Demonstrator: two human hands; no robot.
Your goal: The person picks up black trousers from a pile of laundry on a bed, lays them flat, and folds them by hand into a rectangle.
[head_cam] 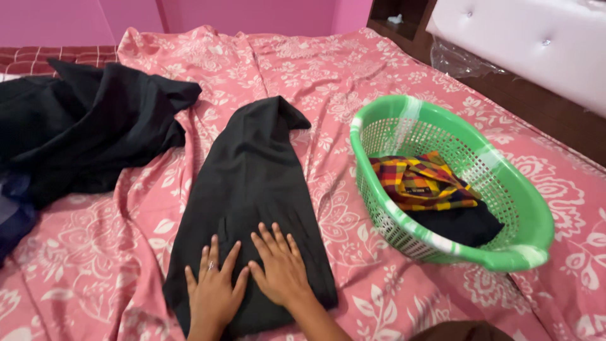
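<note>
bright, even indoor light – soft shadows, sharp focus, slight wide-angle stretch at edges

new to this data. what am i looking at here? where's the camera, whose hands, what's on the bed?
There is no machine here: a person works with two bare hands, and the single picture comes from a camera worn on their head, looking down and forward over a bed.

The left hand and the right hand lie flat, palms down and fingers spread, side by side on the near end of a long black garment. Neither hand grips anything; they only press on the cloth.

The garment is spread on a pink floral bedsheet. To the left lies a crumpled pile of dark clothes. To the right stands a green plastic laundry basket, holding a checked red, yellow and dark cloth on top of something black. A padded white headboard shows at the upper right.
</note>
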